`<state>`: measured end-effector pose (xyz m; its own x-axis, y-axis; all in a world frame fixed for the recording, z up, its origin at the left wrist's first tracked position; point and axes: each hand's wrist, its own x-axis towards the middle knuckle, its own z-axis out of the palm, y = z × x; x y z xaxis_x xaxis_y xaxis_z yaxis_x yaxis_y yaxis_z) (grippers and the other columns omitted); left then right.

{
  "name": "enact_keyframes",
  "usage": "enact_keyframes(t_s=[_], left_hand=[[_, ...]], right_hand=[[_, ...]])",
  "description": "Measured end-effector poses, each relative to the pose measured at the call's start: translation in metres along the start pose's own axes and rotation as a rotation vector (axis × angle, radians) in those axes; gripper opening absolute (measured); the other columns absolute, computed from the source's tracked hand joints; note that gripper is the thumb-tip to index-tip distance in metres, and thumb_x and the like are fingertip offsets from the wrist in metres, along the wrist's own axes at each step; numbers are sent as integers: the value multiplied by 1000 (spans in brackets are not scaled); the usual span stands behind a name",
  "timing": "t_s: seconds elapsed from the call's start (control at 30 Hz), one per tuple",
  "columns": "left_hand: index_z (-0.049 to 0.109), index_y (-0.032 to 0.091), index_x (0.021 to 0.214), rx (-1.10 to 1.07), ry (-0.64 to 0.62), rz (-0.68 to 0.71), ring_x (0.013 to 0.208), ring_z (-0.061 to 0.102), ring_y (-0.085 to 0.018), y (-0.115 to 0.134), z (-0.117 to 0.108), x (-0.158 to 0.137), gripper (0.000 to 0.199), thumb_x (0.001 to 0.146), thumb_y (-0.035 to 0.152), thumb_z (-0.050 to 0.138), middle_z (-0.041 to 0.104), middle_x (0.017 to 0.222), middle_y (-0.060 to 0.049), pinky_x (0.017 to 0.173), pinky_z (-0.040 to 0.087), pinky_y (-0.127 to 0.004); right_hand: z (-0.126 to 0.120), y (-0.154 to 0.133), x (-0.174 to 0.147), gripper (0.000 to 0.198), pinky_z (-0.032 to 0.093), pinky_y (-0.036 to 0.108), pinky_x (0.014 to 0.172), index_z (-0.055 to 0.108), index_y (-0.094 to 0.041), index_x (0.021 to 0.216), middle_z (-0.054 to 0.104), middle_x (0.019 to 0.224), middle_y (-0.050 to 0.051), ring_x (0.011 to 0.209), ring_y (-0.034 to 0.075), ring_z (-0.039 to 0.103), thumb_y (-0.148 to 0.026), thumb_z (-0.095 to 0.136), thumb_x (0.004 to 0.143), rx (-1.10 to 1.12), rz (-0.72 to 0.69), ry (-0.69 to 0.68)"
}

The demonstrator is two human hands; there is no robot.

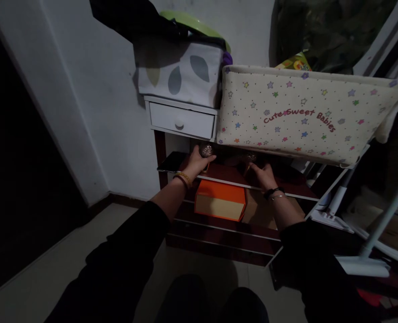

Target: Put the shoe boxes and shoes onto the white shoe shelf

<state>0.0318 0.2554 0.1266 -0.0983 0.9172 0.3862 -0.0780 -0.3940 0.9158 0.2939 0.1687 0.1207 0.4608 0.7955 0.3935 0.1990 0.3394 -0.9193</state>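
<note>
glitter shoe [206,150]: sparkly rounded part, sits on the top shelf [225,174] of the dark red rack, under the white drawer unit [181,120]; looks like a heel or toe, too dark to tell which.
second glitter shoe [251,158]: same shelf, to the right, tucked under the fabric bin [306,116]; only a small sparkly patch and a thin gold bit below it show.
risk 1: shelf gap is tight under the drawer unit and the bin; lifting a shoe too high would likely knock the bin's bottom edge, and the bin overhangs the rack.
risk 2: dark flat item [169,163] sticks out past the shelf's left end, just beside the left wrist; an elbow or wrist swing could sweep it to the floor.
risk 3: low light, shoes half hidden; a partial grip on the slick glitter surface could slip, dropping the shoe onto the orange box [220,204] on the shelf below.
left hand [196,162]: fingers curled around the glitter shoe from below and the side, clenched on it; bangle on the wrist.
right hand [264,175]: fingers reach forward, tips at the second glitter shoe; looks part-curled, touching it, but I cannot tell if it grips. Dark band and thin bracelet on the wrist.
other: leaf-print box [180,72] stacked on the drawer unit, well above both hands.
</note>
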Motion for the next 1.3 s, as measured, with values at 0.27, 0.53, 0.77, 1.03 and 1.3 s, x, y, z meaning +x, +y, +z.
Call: enact_keyframes(t_s=[0.27,0.53,0.77,1.03,1.3], left_hand=[[60,17,96,66,-71,-86,88,65,-22,6,5,9,47,61,18,92,68,90,-5,91,52,-36],[59,17,91,-38,-105,-99,80,62,-18,3,3,10,46,57,11,89,66,84,-2,86,52,-34],[62,16,105,-199,-188,-53,88,65,-17,12,17,-14,47,64,14,84,71,99,-4,87,51,-30],[59,16,98,-199,-141,-52,80,63,-16,5,31,-11,43,63,10,83,68,87,-1,82,51,-30],[58,17,99,-160,-142,-52,82,63,-17,2,29,-9,45,63,11,84,68,88,-2,82,51,-30]], right_hand=[[24,-16,15,37,60,34,75,72,-15,93,76,90,8,84,23,71,-33,87,65,4,227,-112],[62,-25,-2,38,62,29,51,70,-13,103,77,94,9,67,20,73,-27,85,71,170,308,-207],[84,-29,-15,26,67,26,59,68,-15,91,75,92,5,69,15,71,-24,83,71,270,171,-97],[99,-8,-15,40,65,27,57,70,-16,94,74,86,3,66,16,70,-41,88,68,205,72,-127],[98,-3,-13,41,62,28,56,69,-18,89,73,80,2,63,16,68,-51,85,71,131,64,-167]])
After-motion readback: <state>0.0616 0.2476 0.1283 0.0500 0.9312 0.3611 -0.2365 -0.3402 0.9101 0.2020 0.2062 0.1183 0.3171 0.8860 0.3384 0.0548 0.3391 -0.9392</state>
